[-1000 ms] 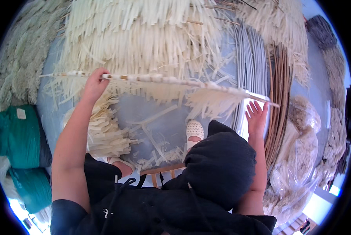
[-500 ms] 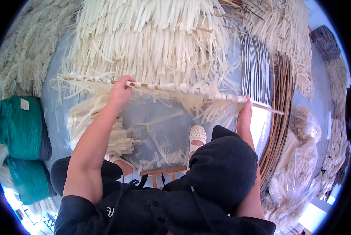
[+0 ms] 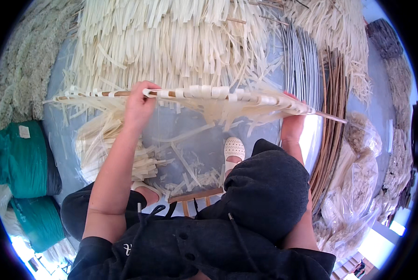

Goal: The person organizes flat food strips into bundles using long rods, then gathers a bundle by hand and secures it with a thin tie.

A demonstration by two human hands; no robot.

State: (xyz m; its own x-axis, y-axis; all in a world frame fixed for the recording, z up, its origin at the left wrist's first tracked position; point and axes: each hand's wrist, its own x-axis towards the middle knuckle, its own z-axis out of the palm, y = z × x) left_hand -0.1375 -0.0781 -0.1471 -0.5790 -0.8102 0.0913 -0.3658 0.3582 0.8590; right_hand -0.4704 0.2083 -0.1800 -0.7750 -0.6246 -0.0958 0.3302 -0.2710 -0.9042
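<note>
A thin brown rod spans the view before me, held nearly level. Cream strips are looped over it, bunched most thickly between my hands and hanging toward the floor. My left hand is closed around the rod left of its middle, beside a short bare stretch of wood. Toward the right end, my right hand grips the rod from below, its fingers partly covered by the strips. The rod's right tip sticks out past that hand. Below my left hand lies a pile of loose cream strips on the floor.
Finished-looking rows of cream fringe cover the floor ahead. Metal rods and brown rods lie at the right, beside clear plastic bags of fibre. Green bundles stand at the left. A wooden stool edge shows between my legs.
The rod has shifted left at its left end and turned closer to level, its right end rising. My right hand now reaches further under the strips, which are bunched closer toward it.
</note>
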